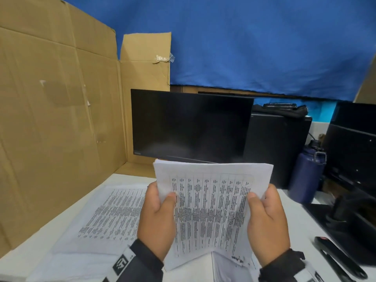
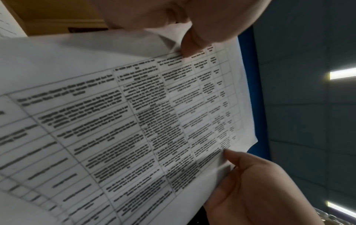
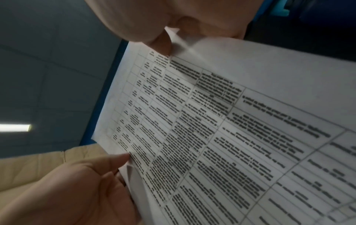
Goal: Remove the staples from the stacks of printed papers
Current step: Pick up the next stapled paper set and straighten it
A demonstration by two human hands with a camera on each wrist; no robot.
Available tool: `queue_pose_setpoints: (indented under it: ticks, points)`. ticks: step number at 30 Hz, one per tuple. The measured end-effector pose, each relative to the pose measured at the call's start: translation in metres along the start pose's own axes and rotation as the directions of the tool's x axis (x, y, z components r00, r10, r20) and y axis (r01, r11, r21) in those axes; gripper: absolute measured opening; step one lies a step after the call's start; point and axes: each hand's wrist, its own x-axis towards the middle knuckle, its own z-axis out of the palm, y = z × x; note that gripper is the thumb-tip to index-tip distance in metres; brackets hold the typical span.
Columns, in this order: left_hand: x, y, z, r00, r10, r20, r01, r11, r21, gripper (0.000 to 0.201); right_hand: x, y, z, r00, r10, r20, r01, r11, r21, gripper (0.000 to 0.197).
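I hold a stack of printed papers [image 1: 211, 202] upright above the white desk [image 1: 26, 259], its top page a table of blurred text. My left hand [image 1: 160, 210] pinches its left edge, thumb on the front. My right hand [image 1: 264, 216] pinches the right edge the same way. The left wrist view shows the printed page [image 2: 134, 114] with my left thumb [image 2: 189, 44] on it and my right hand [image 2: 250, 185] at the far edge. From the right wrist, the page [image 3: 212, 129] runs between my right thumb [image 3: 161, 45] and my left hand [image 3: 77, 191]. No staple shows.
A second printed stack [image 1: 109, 212] lies flat on the desk at the left, and more sheets [image 1: 227, 269] lie below my hands. A black hand tool [image 1: 337, 259] lies at the right. Behind stand a dark monitor [image 1: 191, 125], a blue bottle [image 1: 307, 176] and cardboard sheets [image 1: 57, 98].
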Motion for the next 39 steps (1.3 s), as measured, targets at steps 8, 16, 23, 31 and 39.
queue_pose_setpoints:
  ticks: [8,16,23,31,39]
  points:
    - [-0.007,-0.003,0.005,0.997,-0.071,0.039,0.073,0.997,-0.037,0.028,-0.005,0.007,0.003,0.999,0.041,0.030,-0.040,0.998,-0.039,0.019]
    - [-0.013,-0.009,-0.003,0.987,-0.126,0.100,0.129,0.991,-0.021,0.025,-0.009,0.021,-0.002,0.997,0.064,0.045,-0.060,0.996,-0.069,0.016]
    - [-0.013,-0.026,-0.007,0.987,-0.155,0.047,0.152,0.986,0.064,0.023,-0.015,0.014,-0.008,0.983,0.087,0.164,-0.060,0.985,-0.163,0.012]
    - [-0.001,0.018,-0.040,0.996,-0.049,0.073,0.032,0.978,0.208,0.026,0.025,0.029,-0.086,0.796,0.337,0.502,0.186,0.653,-0.734,0.053]
    - [-0.009,0.005,-0.031,0.974,-0.123,0.189,0.038,0.916,0.400,0.027,0.014,0.098,-0.117,0.737,0.609,0.295,0.093,0.340,-0.936,0.020]
